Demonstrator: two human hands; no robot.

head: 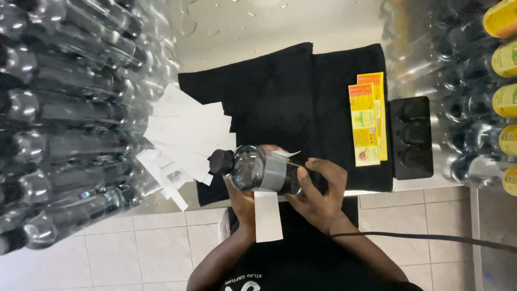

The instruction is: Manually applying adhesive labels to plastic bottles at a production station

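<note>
We saw the bottle held over the near edge of the cloth, left hand under it, right hand on its right end. Backing strips lay left of the cloth, with stacked bottles further left. Labels lay on its right part, a tray just beyond.

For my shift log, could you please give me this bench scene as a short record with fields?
Left hand: cradles the dark bottle from below
Right hand: grips the bottle's far end
Dark bottle: lies sideways, black cap on, grey band around its middle
White strip: hangs below the bottle
Black cloth: spread over the bench
Yellow labels: stacked on the cloth
Unlabelled bottles: piled at left
</note>
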